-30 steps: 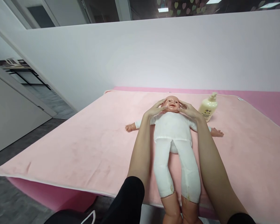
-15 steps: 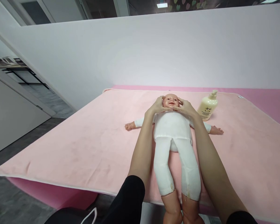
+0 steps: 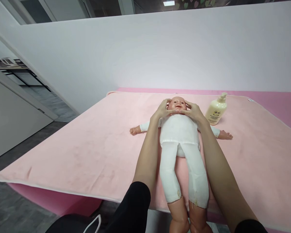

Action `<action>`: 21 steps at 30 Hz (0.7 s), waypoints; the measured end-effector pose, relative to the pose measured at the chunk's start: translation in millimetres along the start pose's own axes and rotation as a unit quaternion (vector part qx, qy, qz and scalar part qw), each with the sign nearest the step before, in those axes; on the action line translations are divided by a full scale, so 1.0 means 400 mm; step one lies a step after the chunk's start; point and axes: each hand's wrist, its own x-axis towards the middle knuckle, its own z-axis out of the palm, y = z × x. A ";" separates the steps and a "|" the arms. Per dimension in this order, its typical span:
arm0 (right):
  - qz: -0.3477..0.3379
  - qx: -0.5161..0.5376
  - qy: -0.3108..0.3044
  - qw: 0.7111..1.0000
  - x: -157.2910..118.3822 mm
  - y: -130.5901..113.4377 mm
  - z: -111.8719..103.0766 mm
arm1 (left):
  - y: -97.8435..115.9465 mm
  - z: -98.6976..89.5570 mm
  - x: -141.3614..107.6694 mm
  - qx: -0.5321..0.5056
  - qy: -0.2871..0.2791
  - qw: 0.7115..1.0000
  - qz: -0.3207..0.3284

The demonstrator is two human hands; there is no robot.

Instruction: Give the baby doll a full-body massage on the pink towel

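A baby doll (image 3: 179, 129) in a white cloth suit lies on its back with its arms spread and its lower legs toward me. My left hand (image 3: 163, 109) cups the left side of the doll's head (image 3: 177, 101), its thumb along the chin. On the other side of the head, my right hand (image 3: 193, 111) mirrors it, thumb also at the chin and fingers by the cheek and ear. The thumbs lie close together below the mouth. Some fingertips are hidden behind the head. To the right of my right hand stands a pale yellow pump bottle (image 3: 216, 110).
A pink blanket (image 3: 87, 145) covers the table under the doll, its front edge hanging over. Behind the table rises a white wall (image 3: 160, 51). At far left there is a door (image 3: 12, 119) and grey floor (image 3: 5, 200).
Both thumbs have shifted slightly on the doll's chin. The hands still frame the head, and the doll and bottle stay in place.
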 end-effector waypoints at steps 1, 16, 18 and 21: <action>0.003 0.003 -0.001 1.000 0.000 0.000 -0.002 | 0.003 -0.002 -0.001 -0.002 -0.002 1.000 -0.003; 0.025 0.049 -0.103 0.993 -0.008 0.008 -0.040 | 0.008 -0.038 -0.015 -0.060 -0.078 0.995 0.014; 0.020 0.057 -0.108 0.992 -0.010 0.013 -0.043 | 0.005 -0.039 -0.018 -0.070 -0.077 0.994 0.013; 0.004 0.070 -0.095 0.993 -0.011 0.033 -0.043 | -0.005 -0.038 -0.019 -0.097 -0.075 0.992 0.003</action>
